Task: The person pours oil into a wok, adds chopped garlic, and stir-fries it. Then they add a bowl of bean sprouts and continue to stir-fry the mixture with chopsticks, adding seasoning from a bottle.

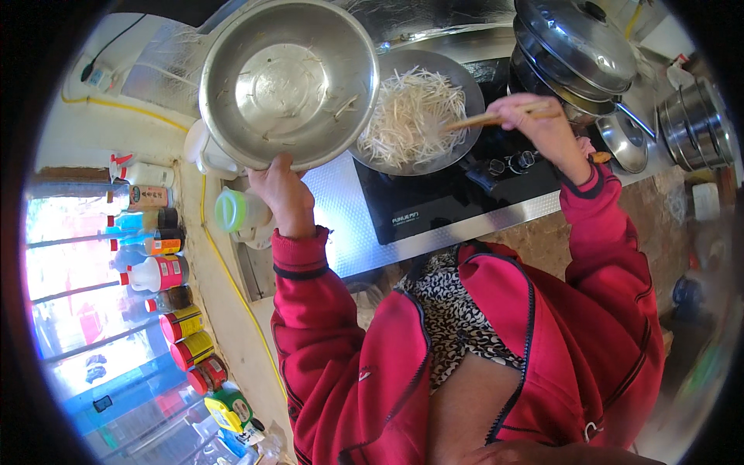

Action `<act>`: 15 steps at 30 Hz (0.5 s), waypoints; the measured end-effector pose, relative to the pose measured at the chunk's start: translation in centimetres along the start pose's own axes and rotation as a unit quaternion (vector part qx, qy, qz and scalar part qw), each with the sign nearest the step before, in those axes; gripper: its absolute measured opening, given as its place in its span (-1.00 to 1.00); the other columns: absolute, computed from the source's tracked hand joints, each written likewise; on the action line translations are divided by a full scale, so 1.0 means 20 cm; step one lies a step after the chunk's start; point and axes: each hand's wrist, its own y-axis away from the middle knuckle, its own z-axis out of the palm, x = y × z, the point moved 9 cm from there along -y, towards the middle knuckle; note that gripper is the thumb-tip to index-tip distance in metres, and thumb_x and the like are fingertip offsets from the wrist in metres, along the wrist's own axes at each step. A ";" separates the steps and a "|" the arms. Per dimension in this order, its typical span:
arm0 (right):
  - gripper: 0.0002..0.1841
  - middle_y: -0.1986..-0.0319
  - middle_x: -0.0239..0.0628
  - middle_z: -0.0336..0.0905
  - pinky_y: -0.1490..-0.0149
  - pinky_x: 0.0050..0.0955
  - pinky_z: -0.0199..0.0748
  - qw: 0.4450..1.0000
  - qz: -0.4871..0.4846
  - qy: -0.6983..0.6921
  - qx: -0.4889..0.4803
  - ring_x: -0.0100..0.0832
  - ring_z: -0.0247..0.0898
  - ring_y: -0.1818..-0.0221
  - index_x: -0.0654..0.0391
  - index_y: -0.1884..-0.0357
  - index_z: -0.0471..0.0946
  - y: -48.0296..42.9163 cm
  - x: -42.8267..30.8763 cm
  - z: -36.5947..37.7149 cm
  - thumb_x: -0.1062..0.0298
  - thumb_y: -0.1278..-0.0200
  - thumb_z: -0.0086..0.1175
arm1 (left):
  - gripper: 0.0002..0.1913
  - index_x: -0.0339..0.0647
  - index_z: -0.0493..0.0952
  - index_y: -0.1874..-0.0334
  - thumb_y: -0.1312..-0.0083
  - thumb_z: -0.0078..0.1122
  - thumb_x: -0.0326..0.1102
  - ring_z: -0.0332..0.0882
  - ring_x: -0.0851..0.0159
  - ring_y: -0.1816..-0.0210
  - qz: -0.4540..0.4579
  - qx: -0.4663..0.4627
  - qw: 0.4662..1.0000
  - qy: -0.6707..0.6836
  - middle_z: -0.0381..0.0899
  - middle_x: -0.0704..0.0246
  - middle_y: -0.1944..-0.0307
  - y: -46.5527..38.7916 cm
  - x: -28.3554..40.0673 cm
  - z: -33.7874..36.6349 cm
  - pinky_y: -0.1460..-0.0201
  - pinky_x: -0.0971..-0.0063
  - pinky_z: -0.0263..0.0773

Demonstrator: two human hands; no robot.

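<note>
My left hand [286, 195] grips the near rim of a wide stainless steel basin [282, 96], tilted so that its inside shows a few stray sprout bits. Just right of the basin, a wok [474, 110] on the black cooktop [407, 200] holds a heap of bean sprouts [415, 119]. Wooden chopsticks [479, 121] are held in my right hand [532, 122], their tips at the right side of the sprouts. Both of my arms wear red sleeves.
Stacked lidded steel pots [572, 52] stand right of the wok, with a steel lid [623, 142] and more steel pots [694, 125] beyond. A green-lidded container [231, 210] is below my left hand. Bottles and jars [157, 273] line the window sill at left.
</note>
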 end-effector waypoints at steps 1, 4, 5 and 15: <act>-0.78 0.19 -0.27 0.69 0.09 -0.54 0.54 0.999 0.000 0.032 -0.011 -0.51 0.55 0.21 0.27 0.11 0.66 0.03 -0.01 0.06 0.34 -0.39 0.11 | -0.48 -0.27 0.34 -0.15 -0.09 -0.11 -0.76 0.65 0.22 0.14 -0.003 0.001 1.000 0.001 0.52 0.23 -0.01 0.00 0.00 0.01 0.29 0.40 0.70; -0.82 0.25 -0.24 0.72 0.09 -0.49 0.52 0.995 -0.039 0.084 -0.029 -0.45 0.62 0.22 0.20 0.15 0.68 0.08 0.04 0.28 0.34 -0.30 0.20 | -0.48 -0.27 0.35 -0.15 -0.10 -0.11 -0.76 0.63 0.26 0.16 -0.004 -0.010 1.000 0.001 0.53 0.23 -0.02 -0.01 -0.05 0.06 0.36 0.47 0.66; -0.82 0.26 -0.21 0.70 0.07 -0.47 0.52 0.984 -0.107 0.139 -0.024 -0.31 0.63 0.21 0.19 0.15 0.68 0.10 0.08 0.35 0.35 -0.28 0.20 | -0.49 -0.28 0.35 -0.15 -0.10 -0.11 -0.76 0.62 0.27 0.16 0.004 -0.016 1.000 -0.003 0.52 0.23 -0.02 -0.01 -0.05 0.08 0.38 0.49 0.64; -0.63 0.06 -0.07 0.58 -0.07 -0.21 0.51 0.902 -0.229 0.340 -0.137 -0.06 0.53 0.01 0.17 -0.03 0.57 0.17 0.05 0.54 0.48 -0.12 0.14 | -0.40 -0.29 0.34 -0.25 -0.09 -0.09 -0.79 0.50 0.32 -0.08 0.019 -0.059 0.998 -0.004 0.52 0.28 -0.11 -0.03 -0.10 0.14 -0.15 0.54 0.37</act>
